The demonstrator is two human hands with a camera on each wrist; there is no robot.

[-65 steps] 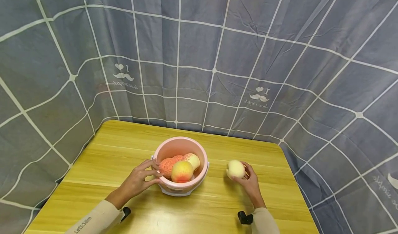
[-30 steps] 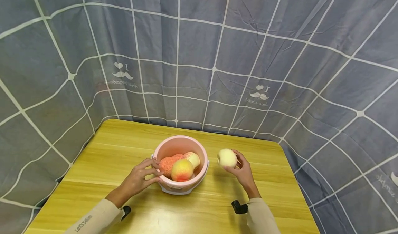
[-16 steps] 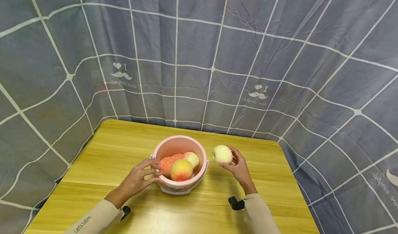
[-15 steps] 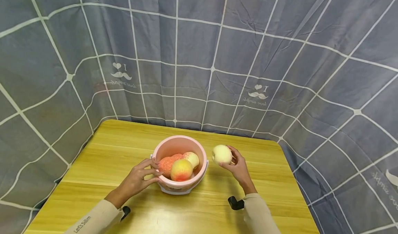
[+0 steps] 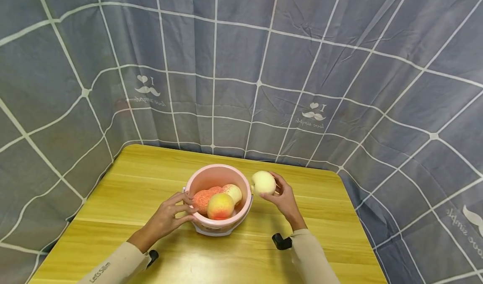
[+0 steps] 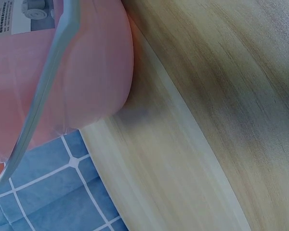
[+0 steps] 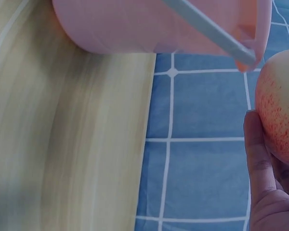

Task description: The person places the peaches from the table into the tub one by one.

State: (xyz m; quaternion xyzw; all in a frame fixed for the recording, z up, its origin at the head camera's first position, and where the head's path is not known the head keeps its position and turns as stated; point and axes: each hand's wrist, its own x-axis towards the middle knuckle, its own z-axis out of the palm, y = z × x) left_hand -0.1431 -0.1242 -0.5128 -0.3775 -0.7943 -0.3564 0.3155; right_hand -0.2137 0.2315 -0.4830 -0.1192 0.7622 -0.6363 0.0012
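A pink bucket point(image 5: 219, 171) with a pale handle point(image 7: 212, 29) stands on the table. Inside lie several peaches, among them a yellow-and-red peach point(image 5: 220, 206), a red-speckled one point(image 5: 202, 201) and a cream one with red specks point(image 5: 232, 193). My left hand point(image 5: 171, 215) grips the bucket's near-left rim with its fingertips. Off to the bucket's right, my right hand point(image 5: 282, 197) holds a pale peach point(image 5: 263, 183) between thumb and fingers, raised near the rim. In the right wrist view this peach point(image 7: 282, 110) shows red specks on its side. The left wrist view does not show the left hand.
The yellow wood-grain table point(image 5: 151, 183) has rounded far corners. A blue-grey curtain point(image 5: 241, 58) with white grid lines hangs behind and along both sides. A black wrist mount point(image 5: 282, 241) juts from the right sleeve.
My right hand has carried the pale peach left and farther from me, up close to the bucket's right rim. The left hand and the bucket have stayed in place.
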